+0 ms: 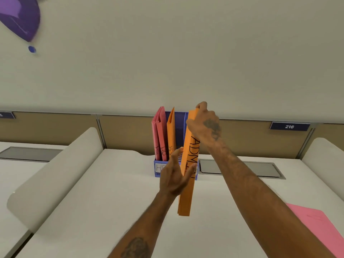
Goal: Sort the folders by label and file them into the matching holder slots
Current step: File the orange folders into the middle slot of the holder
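Head view: my feed shows the right hand (204, 123) curled over the top edge of a tall orange card folder (188, 192) lettered ADMIN in black. It holds the folder upright, slightly tilted, just in front of the blue plastic file holder (158, 167). At about seven o'clock from it, the left hand (174, 176) has its fingers straight and spread, thumb laid across the folder's face, gripping nothing. I cannot tell whether the folder's bottom edge touches the white desk (111, 202).

The holder stands at twelve o'clock on the desk, against the tan partition. Its left slot, marked HR on the front, holds two pink card folders (159, 135) upright; the next slot holds a second orange folder (170, 131). At four o'clock a flat pink folder (316, 226) lies on the desk, partly behind my right forearm. A dark number plate reading 216 (289, 126) sits at two o'clock.
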`<state>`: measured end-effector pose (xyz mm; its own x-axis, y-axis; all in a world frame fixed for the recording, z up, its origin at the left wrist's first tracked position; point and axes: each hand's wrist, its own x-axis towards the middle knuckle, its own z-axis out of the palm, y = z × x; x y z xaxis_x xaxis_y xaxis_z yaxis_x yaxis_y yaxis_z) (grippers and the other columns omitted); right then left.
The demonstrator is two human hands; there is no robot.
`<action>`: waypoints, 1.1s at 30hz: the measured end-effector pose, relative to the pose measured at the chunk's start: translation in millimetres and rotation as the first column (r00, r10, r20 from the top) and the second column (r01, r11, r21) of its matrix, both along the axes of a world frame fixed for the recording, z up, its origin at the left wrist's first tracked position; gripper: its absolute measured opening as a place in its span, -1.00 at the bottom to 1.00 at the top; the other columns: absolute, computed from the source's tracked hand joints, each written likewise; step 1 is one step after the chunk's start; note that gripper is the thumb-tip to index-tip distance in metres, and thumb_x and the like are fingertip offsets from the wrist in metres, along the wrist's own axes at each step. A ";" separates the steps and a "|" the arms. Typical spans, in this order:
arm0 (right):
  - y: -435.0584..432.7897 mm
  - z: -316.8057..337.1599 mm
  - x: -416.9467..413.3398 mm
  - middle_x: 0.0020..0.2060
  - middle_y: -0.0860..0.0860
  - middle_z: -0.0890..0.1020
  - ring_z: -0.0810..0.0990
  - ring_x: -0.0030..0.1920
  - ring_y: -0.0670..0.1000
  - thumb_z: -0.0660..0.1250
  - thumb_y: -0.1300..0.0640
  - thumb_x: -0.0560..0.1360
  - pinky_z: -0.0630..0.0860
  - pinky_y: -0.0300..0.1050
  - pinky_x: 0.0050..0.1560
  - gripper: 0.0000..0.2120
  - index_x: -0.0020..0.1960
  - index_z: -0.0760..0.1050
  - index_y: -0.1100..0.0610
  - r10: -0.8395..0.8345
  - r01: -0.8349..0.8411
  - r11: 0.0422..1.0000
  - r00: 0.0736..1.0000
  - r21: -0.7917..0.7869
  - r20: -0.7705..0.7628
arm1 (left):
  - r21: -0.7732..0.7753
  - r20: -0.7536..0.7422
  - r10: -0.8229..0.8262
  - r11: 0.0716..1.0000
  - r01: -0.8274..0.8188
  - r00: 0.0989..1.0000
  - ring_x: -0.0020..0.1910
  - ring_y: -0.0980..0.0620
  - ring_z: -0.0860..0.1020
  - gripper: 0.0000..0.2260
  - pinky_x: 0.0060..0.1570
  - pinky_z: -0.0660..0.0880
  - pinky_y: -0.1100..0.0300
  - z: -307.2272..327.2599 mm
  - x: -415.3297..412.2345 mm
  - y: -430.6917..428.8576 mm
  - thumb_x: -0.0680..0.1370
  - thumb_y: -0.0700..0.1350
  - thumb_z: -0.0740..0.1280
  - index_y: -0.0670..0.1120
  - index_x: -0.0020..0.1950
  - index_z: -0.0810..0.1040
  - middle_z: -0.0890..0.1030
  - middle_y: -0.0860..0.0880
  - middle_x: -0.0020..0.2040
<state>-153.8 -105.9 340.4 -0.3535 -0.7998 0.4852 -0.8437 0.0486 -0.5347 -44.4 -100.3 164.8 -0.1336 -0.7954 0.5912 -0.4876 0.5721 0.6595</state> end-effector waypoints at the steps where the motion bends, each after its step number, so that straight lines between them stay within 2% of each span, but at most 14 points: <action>1: -8.8 1.5 3.9 -0.11 0.06 0.56 0.49 -0.25 0.05 0.36 0.08 0.45 0.35 -0.20 -0.40 -0.59 0.23 0.29 0.09 -0.029 0.029 0.999 1.000 -0.042 -0.011 | -0.021 0.003 -0.013 1.000 0.013 1.000 0.10 0.01 0.60 -0.38 0.01 0.56 0.13 4.3 10.5 -12.7 0.52 0.36 0.16 0.03 0.45 0.24 0.53 -0.06 0.33; 5: -35.2 9.7 15.5 -0.24 -0.02 0.45 0.44 -0.33 0.03 0.38 0.07 0.40 0.15 -0.30 -0.49 -0.58 0.18 0.31 0.06 -0.102 0.092 0.984 0.993 -0.154 -0.060 | -0.145 0.125 -0.051 0.987 0.069 0.991 0.33 -0.09 0.49 -0.42 0.23 0.53 -0.06 31.3 41.2 -69.6 0.59 0.29 0.12 -0.05 0.47 0.24 0.44 -0.12 0.41; 8: -51.1 19.7 22.3 -0.24 -0.03 0.45 0.43 -0.34 0.04 0.37 0.06 0.39 0.12 -0.30 -0.49 -0.57 0.19 0.31 0.06 -0.123 0.108 0.976 0.990 -0.187 -0.074 | -0.194 0.309 -0.008 0.978 0.071 0.951 0.53 -0.08 0.26 -0.43 0.46 0.28 -0.13 51.4 52.7 -114.6 0.62 0.23 0.15 -0.07 0.53 0.25 0.31 -0.11 0.53; 9: -57.1 20.4 23.1 -0.24 -0.02 0.45 0.43 -0.34 0.04 0.37 0.06 0.39 0.12 -0.30 -0.49 -0.57 0.19 0.30 0.06 -0.129 0.113 0.975 0.989 -0.193 -0.074 | -0.178 0.395 0.013 0.982 0.063 0.919 0.58 -0.06 0.13 -0.39 0.54 0.14 -0.13 56.5 54.6 -128.5 0.61 0.22 0.17 -0.06 0.57 0.19 0.21 -0.09 0.59; 11: -70.1 19.9 23.1 -0.24 -0.02 0.46 0.45 -0.34 0.05 0.36 0.06 0.39 0.14 -0.30 -0.49 -0.57 0.20 0.30 0.06 -0.129 0.113 0.973 0.989 -0.201 -0.070 | -0.112 0.550 0.026 0.993 0.043 0.835 0.61 -0.05 -0.14 -0.25 0.54 -0.12 -0.16 63.3 56.4 -153.2 0.57 0.21 0.24 -0.03 0.63 -0.02 -0.07 -0.06 0.64; 14: -91.4 14.9 20.0 -0.25 0.00 0.47 0.47 -0.33 0.07 0.35 0.08 0.42 0.31 -0.22 -0.41 -0.58 0.21 0.29 0.08 -0.126 0.103 0.972 0.987 -0.213 -0.099 | -0.015 0.660 -0.023 0.999 0.044 0.751 0.58 -0.07 -0.32 -0.09 0.51 -0.21 -0.25 68.6 53.7 -180.5 0.51 0.17 0.33 0.01 0.62 -0.23 -0.27 -0.05 0.62; 19: -129.7 8.5 11.5 -0.20 0.12 0.61 0.58 -0.31 0.17 0.33 0.11 0.47 0.50 -0.07 -0.30 -0.58 0.27 0.28 0.12 -0.128 0.095 0.970 0.982 -0.224 -0.137 | 0.040 0.767 -0.071 0.997 0.063 0.638 0.56 -0.08 -0.38 -0.06 0.47 -0.31 -0.20 58.8 46.3 -213.7 0.50 0.15 0.34 0.01 0.61 -0.27 -0.33 -0.06 0.60; 22: -151.3 2.5 6.7 -0.26 0.08 0.57 0.57 -0.37 0.12 0.32 0.12 0.49 0.55 -0.07 -0.31 -0.58 0.28 0.28 0.13 -0.102 0.064 0.964 0.985 -0.260 -0.136 | 0.030 0.793 -0.063 0.998 0.063 0.606 0.56 -0.05 -0.37 -0.10 0.47 -0.34 -0.12 43.7 45.2 -231.3 0.52 0.17 0.30 -0.03 0.61 -0.26 -0.30 -0.06 0.61; 26: -176.5 -10.2 5.5 -0.20 0.12 0.63 0.53 -0.38 0.06 0.34 0.11 0.49 0.45 -0.17 -0.35 -0.57 0.30 0.31 0.16 -0.081 0.044 0.947 0.991 -0.317 -0.103 | -0.076 0.777 0.029 0.996 0.048 0.628 0.57 0.01 -0.31 -0.19 0.48 -0.35 -0.01 25.7 47.3 -244.9 0.56 0.13 0.25 -0.04 0.62 -0.18 -0.18 -0.04 0.63; 29: -191.5 -23.3 8.5 -0.22 0.14 0.64 0.59 -0.38 0.09 0.35 0.13 0.48 0.53 -0.14 -0.32 -0.56 0.30 0.32 0.18 -0.059 0.021 0.939 0.993 -0.344 -0.098 | -0.133 0.756 0.077 0.990 0.038 0.650 0.60 0.01 -0.21 -0.24 0.49 -0.33 0.05 17.4 48.9 -247.9 0.57 0.09 0.24 -0.04 0.63 -0.10 -0.08 -0.04 0.64; 33: -210.2 -42.8 9.9 -0.26 0.14 0.64 0.54 -0.40 0.04 0.34 0.14 0.49 0.50 -0.19 -0.32 -0.58 0.31 0.35 0.22 -0.040 -0.006 0.933 0.992 -0.360 -0.120 | -0.172 0.735 0.111 0.985 0.026 0.669 0.62 -0.01 -0.10 -0.29 0.49 -0.29 0.06 14.2 48.2 -248.2 0.57 0.06 0.24 -0.05 0.63 -0.03 0.02 -0.04 0.64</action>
<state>-144.0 -316.1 297.6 -0.2847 -0.5582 0.7793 -0.9047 -0.1124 -0.4110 3.7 -348.5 179.0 -0.5490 -0.7188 0.4266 -0.8014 0.5977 -0.0242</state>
